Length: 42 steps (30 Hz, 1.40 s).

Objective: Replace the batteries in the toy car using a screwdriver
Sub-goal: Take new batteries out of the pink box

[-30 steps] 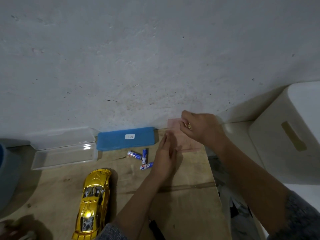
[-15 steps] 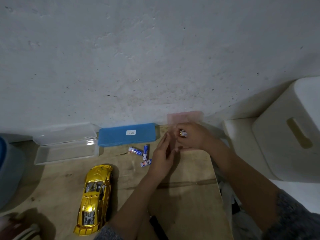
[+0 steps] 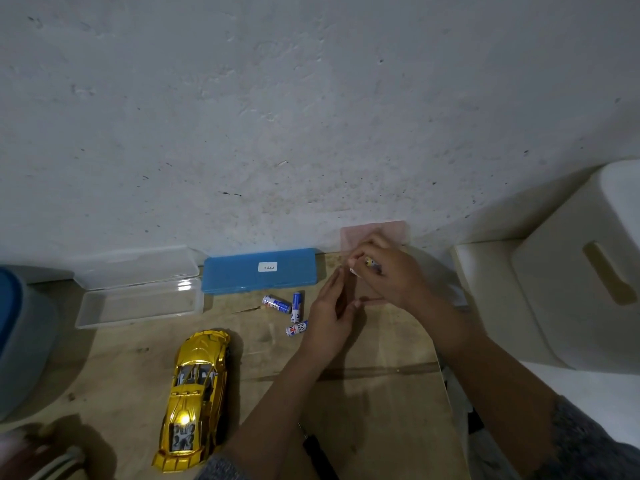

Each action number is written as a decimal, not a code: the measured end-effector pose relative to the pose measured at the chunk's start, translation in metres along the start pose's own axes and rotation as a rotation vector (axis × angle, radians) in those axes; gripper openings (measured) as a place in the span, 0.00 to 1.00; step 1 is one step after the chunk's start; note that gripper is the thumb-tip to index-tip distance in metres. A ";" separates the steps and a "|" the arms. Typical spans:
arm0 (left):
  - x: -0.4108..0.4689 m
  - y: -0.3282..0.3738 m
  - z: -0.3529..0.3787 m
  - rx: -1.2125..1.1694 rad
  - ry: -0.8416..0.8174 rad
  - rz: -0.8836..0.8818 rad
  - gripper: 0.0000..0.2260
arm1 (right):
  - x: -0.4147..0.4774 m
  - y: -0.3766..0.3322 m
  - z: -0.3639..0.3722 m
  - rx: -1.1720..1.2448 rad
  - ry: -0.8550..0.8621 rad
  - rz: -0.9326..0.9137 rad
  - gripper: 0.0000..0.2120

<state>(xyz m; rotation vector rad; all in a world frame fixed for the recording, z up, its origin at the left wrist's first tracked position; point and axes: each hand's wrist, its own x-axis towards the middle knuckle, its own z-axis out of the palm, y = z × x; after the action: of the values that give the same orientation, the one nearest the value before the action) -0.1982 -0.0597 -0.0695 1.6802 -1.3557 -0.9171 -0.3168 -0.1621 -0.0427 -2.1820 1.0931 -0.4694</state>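
A gold toy car (image 3: 195,396) stands upright on the wooden board (image 3: 381,403) at the lower left. Three loose blue and white batteries (image 3: 292,311) lie near the board's middle. My right hand (image 3: 391,271) pinches a small battery (image 3: 370,263) over a pink transparent box (image 3: 375,233) at the wall. My left hand (image 3: 332,317) rests on the board with straight fingers beside that box, just right of the loose batteries. A black screwdriver handle (image 3: 318,455) shows near the bottom edge, partly hidden by my left forearm.
A blue case (image 3: 259,275) lies along the wall, with an open clear plastic box (image 3: 138,289) to its left. A blue-grey container (image 3: 20,341) stands at the far left, and a white bin (image 3: 571,282) off the board's right edge.
My right hand has come down from above the pink box to its front and now shows a battery between the fingers. My left hand has stayed in place.
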 end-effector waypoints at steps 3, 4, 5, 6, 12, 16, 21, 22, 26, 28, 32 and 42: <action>-0.001 -0.001 0.002 -0.032 0.024 -0.018 0.27 | 0.000 0.001 0.000 0.086 0.090 0.013 0.10; -0.001 -0.001 0.002 -0.044 0.037 -0.029 0.26 | 0.000 0.001 0.001 0.107 0.099 0.021 0.10; -0.002 -0.002 0.003 -0.057 0.050 -0.042 0.26 | -0.001 0.001 0.003 0.105 0.092 0.026 0.09; -0.002 -0.001 0.004 -0.074 0.062 -0.055 0.26 | -0.001 0.002 0.005 0.080 0.072 0.025 0.09; -0.005 0.006 0.005 -0.149 0.088 -0.052 0.25 | -0.006 0.001 0.017 -0.054 -0.010 -0.012 0.05; -0.004 0.004 0.006 -0.140 0.103 -0.101 0.23 | -0.014 0.006 0.016 -0.114 -0.041 -0.053 0.07; -0.009 0.011 0.009 -0.129 0.133 -0.139 0.22 | -0.027 0.010 0.008 -0.133 0.028 -0.039 0.14; -0.009 0.014 0.010 -0.114 0.138 -0.142 0.22 | -0.032 0.008 0.005 -0.122 0.098 -0.026 0.13; -0.014 0.022 0.006 -0.203 0.233 -0.222 0.16 | -0.058 -0.006 -0.003 0.104 0.502 0.027 0.13; -0.016 0.029 -0.001 -0.337 0.351 -0.248 0.13 | -0.066 -0.011 -0.008 0.201 0.647 0.044 0.10; -0.008 0.037 -0.011 -0.317 0.396 -0.226 0.14 | -0.064 -0.013 -0.009 0.119 0.546 0.122 0.14; 0.006 0.039 -0.002 0.118 0.000 -0.082 0.20 | -0.064 0.012 0.016 0.065 0.334 0.199 0.13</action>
<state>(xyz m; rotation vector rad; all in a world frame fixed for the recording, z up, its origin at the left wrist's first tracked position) -0.2123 -0.0701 -0.0338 1.8371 -1.3731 -0.8976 -0.3522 -0.1096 -0.0641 -1.9561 1.4350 -0.7858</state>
